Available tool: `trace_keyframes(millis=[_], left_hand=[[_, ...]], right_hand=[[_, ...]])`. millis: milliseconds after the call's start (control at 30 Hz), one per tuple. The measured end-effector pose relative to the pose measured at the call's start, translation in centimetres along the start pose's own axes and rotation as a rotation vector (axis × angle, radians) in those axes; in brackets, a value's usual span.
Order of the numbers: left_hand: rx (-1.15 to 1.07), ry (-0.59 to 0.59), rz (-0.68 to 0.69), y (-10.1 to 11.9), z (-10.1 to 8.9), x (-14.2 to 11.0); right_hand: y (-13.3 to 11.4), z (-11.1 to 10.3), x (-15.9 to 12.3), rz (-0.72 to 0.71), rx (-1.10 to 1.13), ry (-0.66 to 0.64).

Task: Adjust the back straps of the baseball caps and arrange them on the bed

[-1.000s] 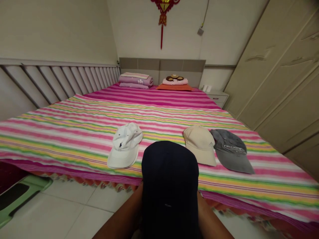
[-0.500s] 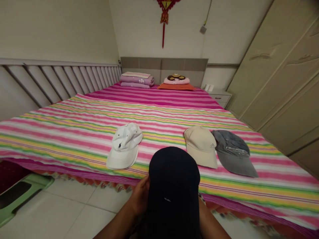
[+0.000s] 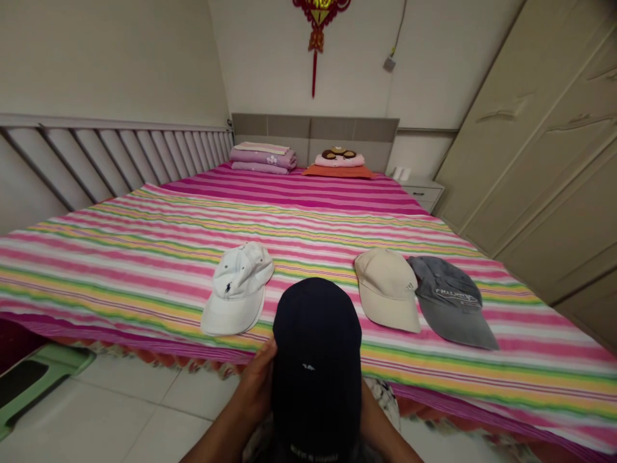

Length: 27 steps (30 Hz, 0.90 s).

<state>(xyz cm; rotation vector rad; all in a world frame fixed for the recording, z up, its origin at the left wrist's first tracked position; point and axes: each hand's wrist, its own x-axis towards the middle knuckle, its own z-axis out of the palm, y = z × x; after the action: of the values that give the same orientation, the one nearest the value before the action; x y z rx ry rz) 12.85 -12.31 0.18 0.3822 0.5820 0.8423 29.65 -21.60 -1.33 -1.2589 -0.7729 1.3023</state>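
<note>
A dark navy baseball cap (image 3: 317,360) stands upright close in front of me, its crown toward the bed. My left hand (image 3: 256,383) grips its left side. Only the forearm of my right hand (image 3: 375,421) shows, and the hand itself is hidden behind the cap. On the striped bedspread (image 3: 144,270) beyond, a white cap with a small dark logo (image 3: 237,289) lies left of the navy cap. A beige cap (image 3: 387,289) and a grey cap with lettering (image 3: 450,302) lie side by side to the right, out of reach of my fingers.
The bed runs to a headboard (image 3: 313,135) with folded purple bedding (image 3: 263,158) and a pillow (image 3: 340,161). A slatted wall panel (image 3: 96,161) borders the left side, a cream wardrobe (image 3: 530,148) the right. A green stool (image 3: 38,379) stands on the tiled floor.
My left hand has come into view on the navy cap's left side. The cap sits slightly further left and shows a strip of lettering at its lower edge. The bed caps have not moved.
</note>
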Motion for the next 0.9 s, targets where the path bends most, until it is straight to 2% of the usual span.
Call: trace_keyframes(millis=[100, 133, 267, 400, 500, 567, 633, 733, 900], left_hand=[[0.002, -0.028, 0.062, 1.0, 0.4, 1.0], [0.002, -0.034, 0.074, 1.2, 0.5, 1.5], [0.001, -0.039, 0.073, 1.6, 1.6, 4.3], [0.045, -0.069, 0.080, 2.8, 4.0, 8.5], [0.191, -0.074, 0.097, 4.2, 6.0, 12.1], [0.263, -0.067, 0.110, 4.7, 6.7, 14.2], [0.313, -0.025, 0.135, 4.5, 6.5, 15.9], [0.389, 0.051, 0.188, 3.3, 5.4, 17.4], [0.462, 0.057, 0.288, 1.6, 4.1, 17.8]], right_hand=[[0.6, -1.6, -1.3, 0.204, 0.102, -0.288], [0.6, -2.0, -1.5, 0.228, 0.160, -0.326], [-0.4, -2.4, 0.1, 0.114, 0.308, -0.174], [-3.0, -2.6, 4.0, 0.047, 0.350, -0.048], [-4.9, -3.4, 7.4, 0.025, 0.384, 0.012], [-5.5, -3.9, 9.5, 0.040, 0.395, 0.071], [-5.4, -4.3, 11.4, 0.087, 0.392, 0.146], [-4.4, -4.3, 13.3, 0.167, 0.374, 0.266], [-3.2, -4.0, 13.4, 0.193, 0.368, 0.375]])
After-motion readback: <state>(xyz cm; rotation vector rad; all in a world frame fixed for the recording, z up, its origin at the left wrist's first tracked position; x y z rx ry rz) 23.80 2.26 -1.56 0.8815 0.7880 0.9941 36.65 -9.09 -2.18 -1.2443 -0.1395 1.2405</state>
